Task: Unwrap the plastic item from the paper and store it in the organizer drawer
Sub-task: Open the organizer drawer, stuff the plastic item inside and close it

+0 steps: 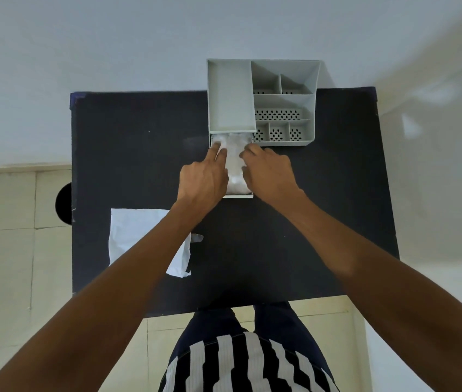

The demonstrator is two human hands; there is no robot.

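A grey organizer [231, 94] stands at the far middle of the black table. Its drawer [238, 195] is pulled out toward me. A clear, whitish plastic item [235, 165] lies inside the drawer. My left hand [201, 179] rests on the item's left side, fingers pressing on it near the drawer's back. My right hand [269, 172] presses on its right side. The white paper [136, 236] lies flat on the table at the near left, partly under my left forearm.
The organizer's right half has several open compartments [283, 108] with perforated floors. The black table [323, 207] ends close to my body at the near edge. A white wall is behind the organizer; a tiled floor is to the left.
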